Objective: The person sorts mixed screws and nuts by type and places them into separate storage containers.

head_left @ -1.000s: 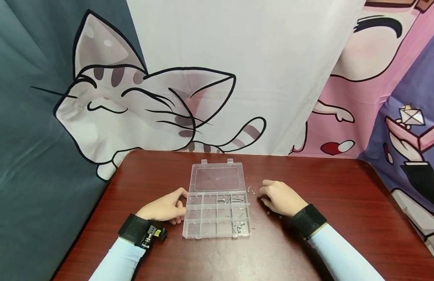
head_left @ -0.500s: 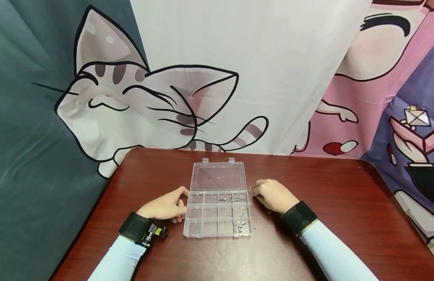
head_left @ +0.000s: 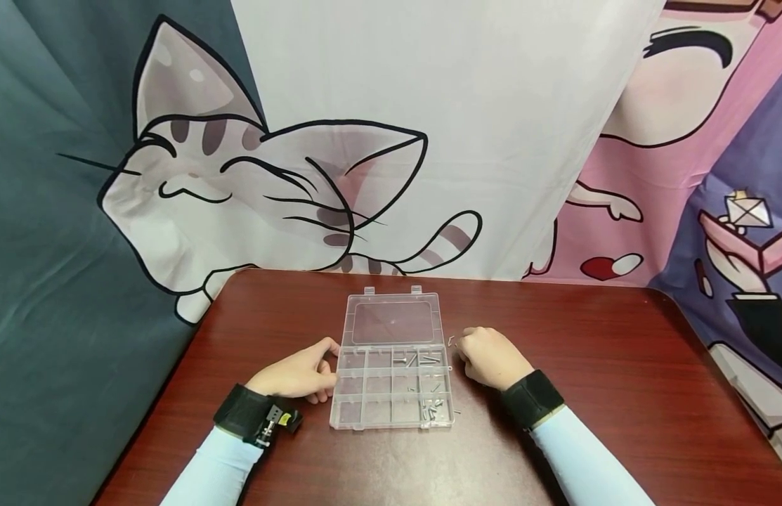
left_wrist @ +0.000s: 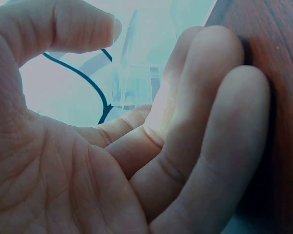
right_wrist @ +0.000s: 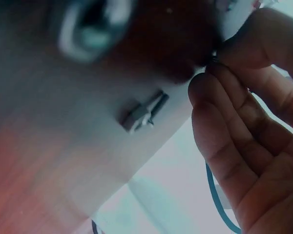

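L hand [head_left: 296, 376] loosely spread at box [head_left: 379, 411], frame ctr; R hand [head_left: 492, 358] narrow, can't tell if holding; screw [right_wrist: 140, 116] prob. light, stiff, slippery, best gripped mid-shank.

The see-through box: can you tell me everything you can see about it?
The box looks like clear plastic. It lies flat on the reddish-brown table, its lid folded open to the far side, with two small tabs on the lid's far edge. Inside, it's divided into four columns and three rows, with small silvery screws toward the right. The left hand touches its left side.
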`<act>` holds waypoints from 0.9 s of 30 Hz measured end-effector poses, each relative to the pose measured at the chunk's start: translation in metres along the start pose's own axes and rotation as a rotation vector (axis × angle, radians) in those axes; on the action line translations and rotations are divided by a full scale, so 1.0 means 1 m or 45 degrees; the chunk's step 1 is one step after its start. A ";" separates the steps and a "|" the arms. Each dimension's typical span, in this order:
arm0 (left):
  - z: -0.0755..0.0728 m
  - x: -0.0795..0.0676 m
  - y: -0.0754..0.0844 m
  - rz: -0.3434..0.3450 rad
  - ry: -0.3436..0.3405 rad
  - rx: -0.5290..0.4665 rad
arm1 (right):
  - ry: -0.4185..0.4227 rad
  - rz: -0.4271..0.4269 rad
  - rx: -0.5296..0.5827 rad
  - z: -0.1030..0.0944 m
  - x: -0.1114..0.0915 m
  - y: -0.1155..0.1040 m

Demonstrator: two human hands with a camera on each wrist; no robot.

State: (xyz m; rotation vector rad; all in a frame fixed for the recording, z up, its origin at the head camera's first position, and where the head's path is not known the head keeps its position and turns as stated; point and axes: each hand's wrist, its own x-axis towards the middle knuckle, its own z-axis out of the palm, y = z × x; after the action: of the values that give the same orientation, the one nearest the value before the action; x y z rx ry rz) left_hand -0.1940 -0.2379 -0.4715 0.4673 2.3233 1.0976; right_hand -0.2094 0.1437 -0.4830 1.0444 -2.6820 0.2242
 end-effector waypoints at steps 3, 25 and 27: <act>0.000 0.000 0.001 0.005 0.000 -0.005 | -0.028 0.021 0.041 0.002 0.002 0.001; 0.001 0.003 -0.004 -0.004 -0.002 -0.004 | 0.168 -0.154 0.497 -0.015 0.031 -0.059; 0.001 0.003 -0.003 -0.003 -0.004 -0.006 | 0.173 -0.174 0.500 -0.015 0.032 -0.066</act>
State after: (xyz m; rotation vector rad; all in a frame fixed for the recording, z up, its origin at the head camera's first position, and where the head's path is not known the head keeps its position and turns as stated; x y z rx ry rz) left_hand -0.1962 -0.2380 -0.4753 0.4640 2.3179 1.0999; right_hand -0.1851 0.0785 -0.4563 1.2622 -2.4870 0.7895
